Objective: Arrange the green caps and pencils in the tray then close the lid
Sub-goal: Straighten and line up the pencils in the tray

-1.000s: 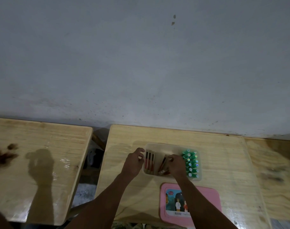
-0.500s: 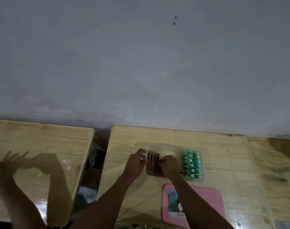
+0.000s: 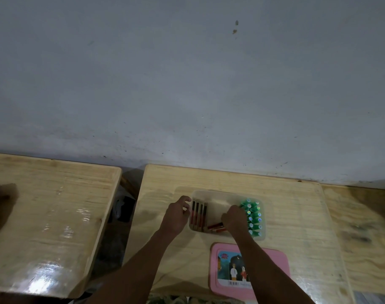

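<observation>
A clear tray (image 3: 222,193) sits in the middle of the wooden table (image 3: 292,207). Several green caps (image 3: 253,216) stand packed in rows along its right side. A row of reddish pencils (image 3: 198,216) lies side by side at its left wall. My left hand (image 3: 175,217) holds the tray's left rim with curled fingers. My right hand (image 3: 235,220) is down inside the tray beside the caps, its fingers curled on a few loose pencils (image 3: 215,227) that lie crosswise at the near wall. The pink lid (image 3: 277,262) lies flat just in front of the tray.
A second wooden table (image 3: 55,216) stands to the left across a dark gap (image 3: 125,207). Another person's hand (image 3: 0,200) shows blurred at its left edge. A third table (image 3: 362,227) adjoins on the right. A grey wall runs behind all of them.
My right hand has shifted right, away from the pencil row, and now grips loose pencils at the tray's near wall. My left hand stays at the rim. The other person's hand has pulled back.
</observation>
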